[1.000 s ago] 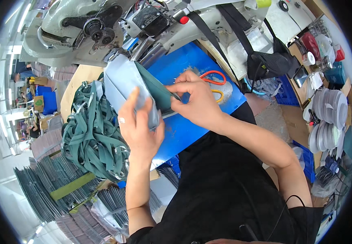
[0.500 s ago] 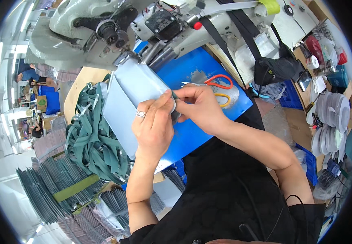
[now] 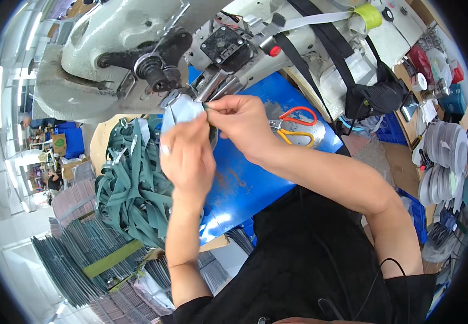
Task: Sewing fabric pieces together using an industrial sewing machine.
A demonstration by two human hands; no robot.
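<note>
My left hand (image 3: 187, 159) lies over a pale blue-grey fabric piece (image 3: 182, 110) at the sewing machine (image 3: 88, 75); its bent fingers are smeared by motion and cover much of the piece. Just right of it, my right hand (image 3: 242, 121) pinches the piece's upper right edge, where a bit of dark green shows. The piece's top reaches the machine's metal working parts (image 3: 172, 100). Below is a blue board (image 3: 239, 189), with scissors (image 3: 296, 113) with red and yellow handles to the right of my right hand.
Tangled green straps (image 3: 128, 189) pile at the left, above stacked flat pieces (image 3: 72, 259). Black straps and a pouch (image 3: 369, 97) hang over the machine. Reels of tape (image 3: 442, 146) stand at the far right. People and goods are small at the left background.
My hands and the fabric have moved up toward the machine since half a second ago, the right hand also leftward. Less of the pale piece shows now.
</note>
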